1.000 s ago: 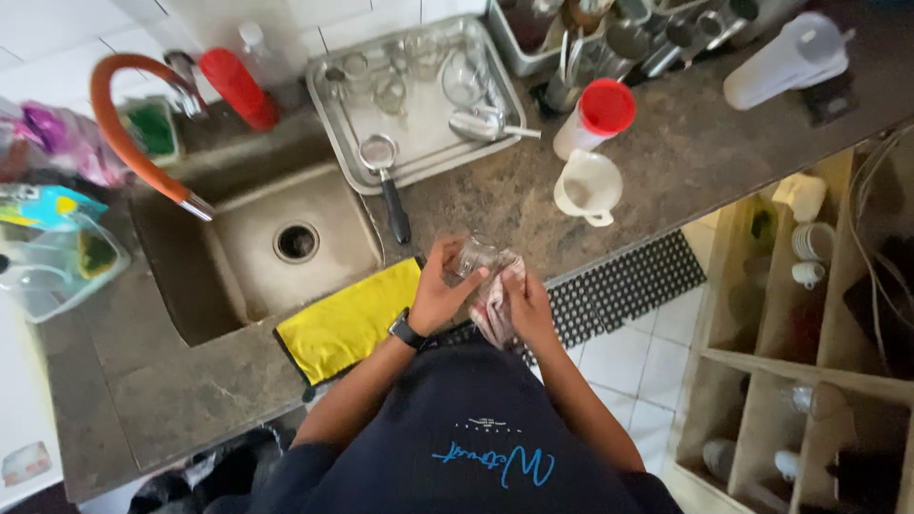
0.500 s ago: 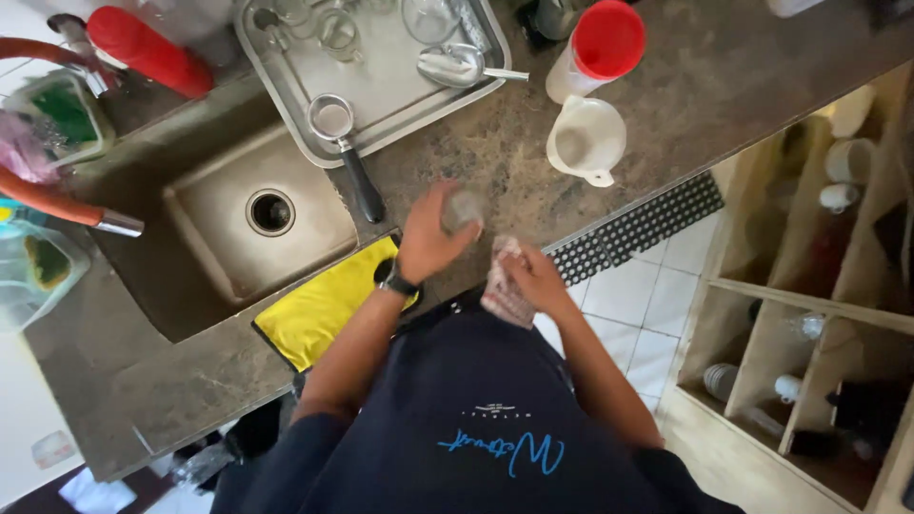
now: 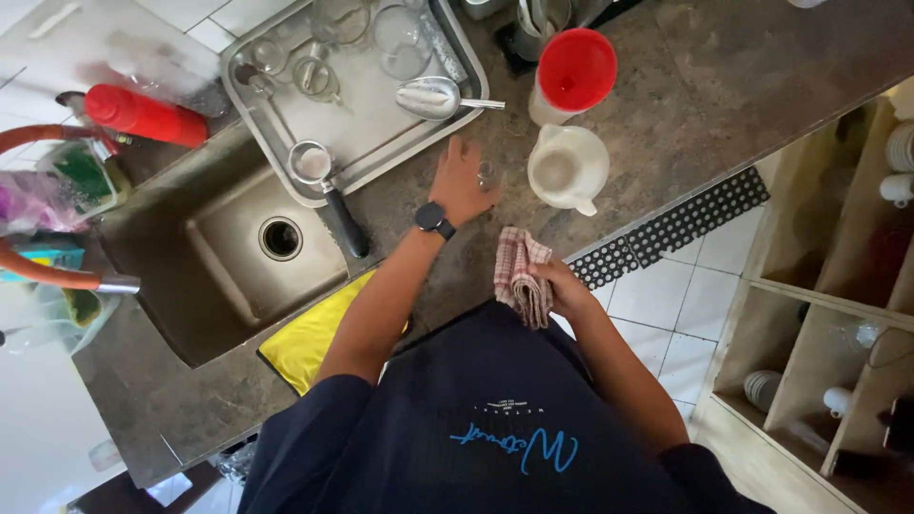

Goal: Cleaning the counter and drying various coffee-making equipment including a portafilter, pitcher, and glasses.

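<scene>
Far left edge of the surface: red bottle point(image 3: 145, 115) lay on its side behind the sink point(image 3: 228, 257), orange hose point(image 3: 48, 271) curved along the sink's left side. Yellow cloth point(image 3: 309, 338) lay on the front edge of the surface, just right of the sink. Metal drying tray point(image 3: 367, 105) sat at the back edge, holding glasses and a big spoon point(image 3: 433, 97); a small black-handled strainer point(image 3: 319, 176) hung over the tray's front rim toward the sink. Left hand point(image 3: 462, 181), watch on wrist, was stretched out over the surface just right of the tray, fingers wrapped around a small clear glass point(image 3: 487, 173) standing on the surface. White jug point(image 3: 566, 169) stood just right of that glass, red-lidded container point(image 3: 569, 74) behind the jug. Right hand point(image 3: 562, 286) was at the front edge, fingers closed on a bunched checked dish towel point(image 3: 519, 276).
</scene>
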